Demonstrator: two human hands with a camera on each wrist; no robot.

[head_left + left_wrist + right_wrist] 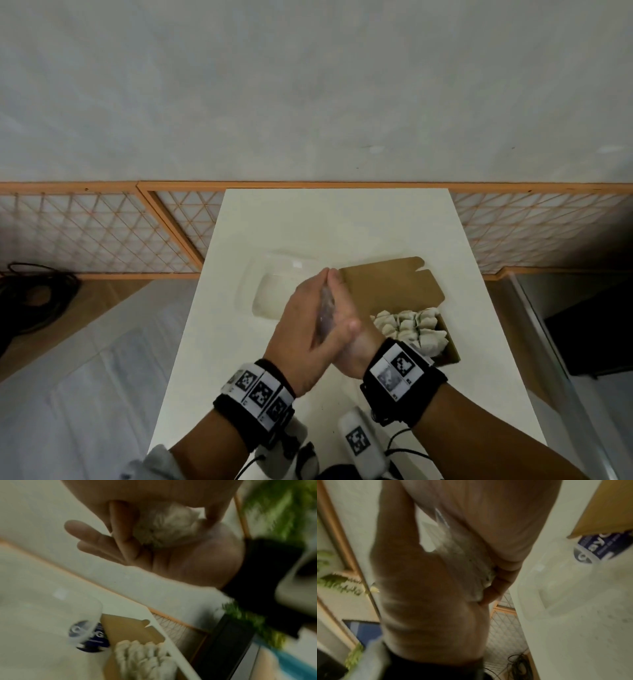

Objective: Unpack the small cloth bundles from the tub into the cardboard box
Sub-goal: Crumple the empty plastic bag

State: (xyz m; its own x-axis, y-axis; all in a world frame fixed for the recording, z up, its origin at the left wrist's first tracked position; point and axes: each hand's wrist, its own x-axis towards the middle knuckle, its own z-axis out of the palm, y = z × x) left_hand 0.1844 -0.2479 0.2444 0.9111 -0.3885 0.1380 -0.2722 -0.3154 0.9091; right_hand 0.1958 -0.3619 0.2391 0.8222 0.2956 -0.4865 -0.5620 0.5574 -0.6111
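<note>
Small pale cloth bundle (169, 524) pressed between flat left hand (301, 329) and right hand (346, 318); keep palms together until over open brown cardboard box (394, 291), then release.

Both hands are raised above the middle of the table, palms pressed together, fingers straight and pointing away from the person. The left hand (303, 320) lies flat against the right hand (346, 329), thumbs nearest the body. A small cloth bundle (169, 524) is sandwiched between the two palms. Both forearms converge from the near edge. Each wrist carries a black band with printed markers.
</note>
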